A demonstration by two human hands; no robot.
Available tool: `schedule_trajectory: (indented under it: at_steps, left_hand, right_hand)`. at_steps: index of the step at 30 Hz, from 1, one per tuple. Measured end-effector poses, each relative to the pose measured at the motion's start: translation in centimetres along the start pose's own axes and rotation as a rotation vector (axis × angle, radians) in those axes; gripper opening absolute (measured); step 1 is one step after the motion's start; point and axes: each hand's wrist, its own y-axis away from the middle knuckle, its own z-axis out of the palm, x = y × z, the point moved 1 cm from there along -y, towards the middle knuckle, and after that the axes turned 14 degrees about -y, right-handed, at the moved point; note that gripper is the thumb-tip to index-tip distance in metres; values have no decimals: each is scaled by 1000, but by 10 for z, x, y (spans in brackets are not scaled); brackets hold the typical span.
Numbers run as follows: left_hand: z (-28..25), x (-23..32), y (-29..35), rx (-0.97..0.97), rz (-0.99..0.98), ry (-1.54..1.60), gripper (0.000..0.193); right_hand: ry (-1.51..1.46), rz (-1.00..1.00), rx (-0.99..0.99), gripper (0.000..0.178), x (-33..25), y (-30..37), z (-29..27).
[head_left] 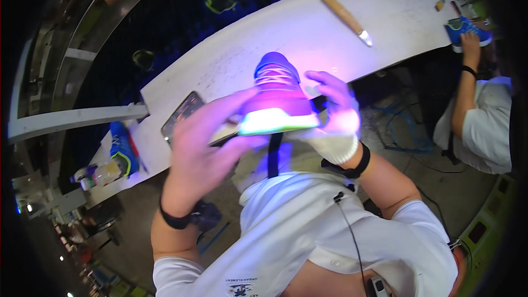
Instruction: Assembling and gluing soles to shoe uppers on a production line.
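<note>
A lace-up shoe (280, 96), tinted purple by bright violet light, is between my hands at the near edge of the white table. Its toe points toward me; the laces and dark collar are on the far side. Glare washes out the pale sole edge. My left hand (201, 146) is bare and grips the shoe's left side, fingers above and thumb below. On the other side, my right hand (335, 110) wears a white glove with bare-looking fingertips. Its fingers are spread beside the shoe; whether the palm touches it I cannot tell.
On the white table (242, 38) lie a wooden-handled tool (344, 15) with a metal tip and a phone (184, 113). At left are a blue shoe (120, 146) and a clear bottle (104, 176). A co-worker's hand (470, 44) rests on another blue shoe (477, 32) at right.
</note>
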Motion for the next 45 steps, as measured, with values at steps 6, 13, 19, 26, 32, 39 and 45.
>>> schedule_trajectory:
  at_steps: [6,13,19,26,32,39,45]
  left_hand:
    - [120,-3,-15,134,357,4,87]
    - [149,-16,3,368,96,137,45]
    - [136,-2,-4,456,219,341,44]
    - [138,-10,-18,377,235,420,44]
    - [140,3,-44,259,345,-84,49]
    - [139,21,-92,19,463,-258,53]
    - [83,-46,-114,-266,204,237,88]
  right_hand:
    - [-164,197,-221,60,-61,-62,-69]
    - [133,154,-284,70,-78,-46,-52]
    - [163,29,-302,60,-78,-56,-37]
    - [54,63,-274,53,-69,-43,-47]
    - [-355,170,64,38,-36,-5,-92]
    - [206,523,-96,44,-34,-5,-145]
    - [-69,670,378,32,4,1,-137]
